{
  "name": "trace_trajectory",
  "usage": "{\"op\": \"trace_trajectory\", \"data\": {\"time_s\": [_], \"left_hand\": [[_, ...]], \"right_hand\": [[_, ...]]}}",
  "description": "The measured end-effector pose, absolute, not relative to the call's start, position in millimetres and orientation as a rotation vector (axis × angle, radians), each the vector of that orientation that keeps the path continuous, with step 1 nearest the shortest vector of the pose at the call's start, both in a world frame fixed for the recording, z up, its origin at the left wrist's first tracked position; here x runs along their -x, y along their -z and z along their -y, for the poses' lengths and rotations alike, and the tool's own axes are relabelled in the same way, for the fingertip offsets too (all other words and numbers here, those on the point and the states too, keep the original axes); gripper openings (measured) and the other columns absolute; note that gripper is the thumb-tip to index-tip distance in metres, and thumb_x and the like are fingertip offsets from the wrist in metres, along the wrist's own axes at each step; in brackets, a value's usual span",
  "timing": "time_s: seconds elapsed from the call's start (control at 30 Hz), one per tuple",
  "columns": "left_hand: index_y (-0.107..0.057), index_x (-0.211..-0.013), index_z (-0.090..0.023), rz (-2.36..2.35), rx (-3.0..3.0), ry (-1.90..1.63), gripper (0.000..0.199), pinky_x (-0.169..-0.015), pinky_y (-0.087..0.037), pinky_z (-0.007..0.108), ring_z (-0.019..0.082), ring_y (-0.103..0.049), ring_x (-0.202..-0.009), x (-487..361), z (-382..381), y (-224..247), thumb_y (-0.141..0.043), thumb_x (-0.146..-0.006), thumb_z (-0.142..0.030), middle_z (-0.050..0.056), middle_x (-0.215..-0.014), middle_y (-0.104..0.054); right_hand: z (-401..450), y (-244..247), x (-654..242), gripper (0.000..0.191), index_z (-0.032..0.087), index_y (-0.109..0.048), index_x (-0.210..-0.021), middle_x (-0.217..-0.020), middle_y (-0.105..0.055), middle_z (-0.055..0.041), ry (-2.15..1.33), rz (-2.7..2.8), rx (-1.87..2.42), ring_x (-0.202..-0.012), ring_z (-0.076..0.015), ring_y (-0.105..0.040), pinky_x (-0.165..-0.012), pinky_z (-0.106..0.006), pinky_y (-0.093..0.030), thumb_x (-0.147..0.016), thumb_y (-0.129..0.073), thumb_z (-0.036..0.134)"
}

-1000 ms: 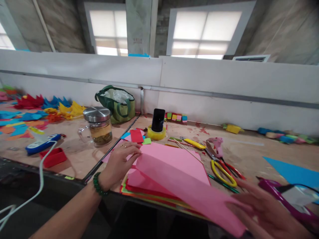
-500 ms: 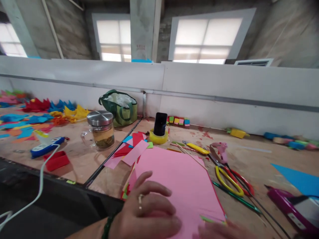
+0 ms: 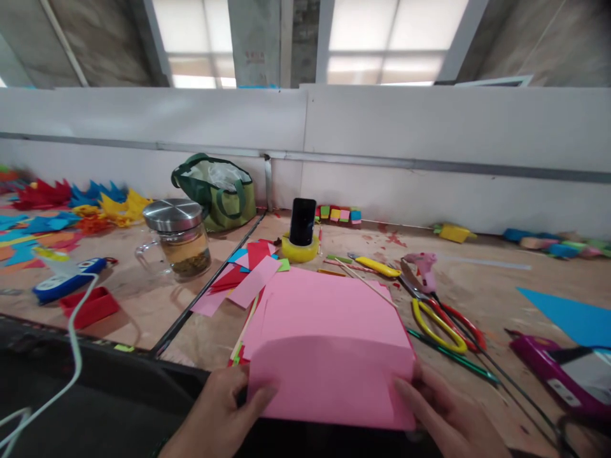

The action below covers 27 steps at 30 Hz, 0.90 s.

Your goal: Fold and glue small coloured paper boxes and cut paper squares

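Observation:
A sheet of pink paper (image 3: 329, 381) is between my hands, its near part lifted and curved at the table's front edge. My left hand (image 3: 224, 407) pinches its left side, thumb on top and fingers behind. On the right side, my right hand (image 3: 443, 407) grips it the same way. More pink paper (image 3: 310, 299) lies flat just beyond, with red and green edges showing beneath at the left. A thin wooden stick (image 3: 367, 280) rests across the far right corner of this pile.
Right of the paper lie scissors (image 3: 439, 324), a green pencil (image 3: 458, 359), a yellow cutter (image 3: 379, 266), a pink glue gun (image 3: 422, 267) and a purple device (image 3: 556, 375). Beyond stands a phone (image 3: 302, 222) in a tape roll (image 3: 300, 249). A glass mug (image 3: 184, 245) stands left.
Both hands have moved to the near sides of the pink paper and closed on it, lifting its near part. My left hand was spread over the paper before. The view has tilted down.

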<state>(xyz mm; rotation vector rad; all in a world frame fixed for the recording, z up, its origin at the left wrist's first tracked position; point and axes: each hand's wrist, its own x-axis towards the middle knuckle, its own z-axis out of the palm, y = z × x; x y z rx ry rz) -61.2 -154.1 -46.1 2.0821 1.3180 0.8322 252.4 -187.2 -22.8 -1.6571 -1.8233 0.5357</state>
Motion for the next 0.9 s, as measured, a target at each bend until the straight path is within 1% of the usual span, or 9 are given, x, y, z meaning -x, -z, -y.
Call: {"op": "trace_trajectory", "data": {"time_s": [0.07, 0.17, 0.33, 0.4, 0.5, 0.63, 0.73, 0.83, 0.9], "left_hand": [[-0.064, -0.073, -0.019, -1.479, -2.096, -0.747, 0.039, -0.053, -0.047, 0.028, 0.018, -0.057, -0.058, 61.3, 150.6, 43.7, -0.049, -0.087, -0.051, 0.003, -0.064, -0.064], [-0.064, -0.1, -0.021, -1.608, -2.17, -0.662, 0.038, -0.062, -0.05, 0.032, 0.021, -0.062, -0.068, 62.5, 145.5, 37.9, -0.049, -0.086, -0.053, 0.006, -0.083, -0.069], [-0.06, -0.115, -0.019, -1.717, -2.314, -0.492, 0.045, -0.084, -0.048, 0.043, 0.032, -0.061, -0.103, 64.2, 124.7, 26.9, -0.053, -0.084, -0.051, 0.015, -0.117, -0.063], [-0.048, -0.131, -0.016, -1.684, -2.355, -0.462, 0.062, -0.093, -0.042, 0.046, 0.035, -0.055, -0.114, 63.6, 107.6, 24.9, -0.057, -0.08, -0.051, 0.018, -0.125, -0.059], [-0.032, -0.142, -0.013, -1.731, -2.316, -0.429, 0.084, -0.093, -0.039, 0.045, 0.035, -0.055, -0.112, 61.3, 77.8, 24.2, -0.063, -0.074, -0.052, 0.019, -0.122, -0.059], [-0.038, -0.135, -0.019, -1.692, -2.152, -0.383, 0.08, -0.077, -0.043, 0.033, 0.029, -0.06, -0.101, 56.3, 51.0, 20.6, -0.066, -0.068, -0.054, 0.01, -0.108, -0.065], [-0.05, -0.123, -0.017, -1.617, -2.009, -0.391, 0.066, -0.063, -0.041, 0.027, 0.023, -0.062, -0.081, 52.0, 48.0, 15.0, -0.066, -0.067, -0.049, 0.003, -0.087, -0.065], [-0.063, -0.094, -0.014, -1.55, -1.928, -0.423, 0.035, -0.057, -0.037, 0.024, 0.018, -0.056, -0.068, 50.7, 53.3, 11.2, -0.063, -0.069, -0.039, -0.001, -0.069, -0.057], [-0.062, -0.074, -0.015, -1.493, -1.901, -0.441, 0.023, -0.056, -0.035, 0.024, 0.016, -0.053, -0.064, 52.5, 57.9, 9.9, -0.06, -0.071, -0.038, -0.002, -0.063, -0.052]], "right_hand": [[169.6, 22.8, -244.6, 0.034, 0.022, -0.057, -0.067, -0.061, -0.061, 0.0003, -0.464, 1.832, 1.709, -0.056, -0.0159, -0.058, -0.049, -0.023, -0.047, -0.09, -0.044, 0.044], [144.7, 25.3, -235.3, 0.03, 0.021, -0.056, -0.069, -0.067, -0.061, -0.0024, -0.283, 1.876, 1.748, -0.06, -0.0168, -0.058, -0.054, -0.026, -0.047, -0.089, -0.045, 0.041], [122.2, 35.1, -228.8, 0.02, 0.019, -0.059, -0.071, -0.074, -0.061, -0.0047, -0.152, 1.93, 1.806, -0.06, -0.0161, -0.058, -0.056, -0.028, -0.045, -0.085, -0.049, 0.03], [119.4, 37.1, -228.3, 0.017, 0.019, -0.061, -0.073, -0.074, -0.061, -0.0042, -0.151, 1.937, 1.836, -0.059, -0.0156, -0.058, -0.055, -0.027, -0.044, -0.084, -0.05, 0.029], [118.0, 38.4, -229.1, 0.017, 0.02, -0.061, -0.075, -0.073, -0.062, -0.0037, -0.182, 1.933, 1.861, -0.058, -0.0158, -0.06, -0.054, -0.027, -0.044, -0.083, -0.051, 0.03], [116.1, 42.9, -233.7, 0.014, 0.021, -0.059, -0.089, -0.069, -0.064, -0.0007, -0.318, 1.831, 1.838, -0.058, -0.0166, -0.062, -0.052, -0.026, -0.046, -0.081, -0.053, 0.031], [113.7, 47.7, -237.9, 0.033, 0.02, -0.054, -0.111, -0.067, -0.066, 0.0014, -0.45, 1.764, 1.812, -0.058, -0.0172, -0.065, -0.052, -0.027, -0.049, -0.081, -0.053, 0.033], [112.4, 49.7, -239.3, 0.045, 0.015, -0.053, -0.12, -0.066, -0.066, 0.0015, -0.479, 1.726, 1.825, -0.058, -0.018, -0.065, -0.053, -0.028, -0.049, -0.079, -0.053, 0.035], [112.9, 49.4, -238.6, 0.045, 0.014, -0.056, -0.119, -0.064, -0.065, 0.002, -0.479, 1.715, 1.812, -0.057, -0.0179, -0.065, -0.053, -0.028, -0.05, -0.079, -0.054, 0.034]]}}
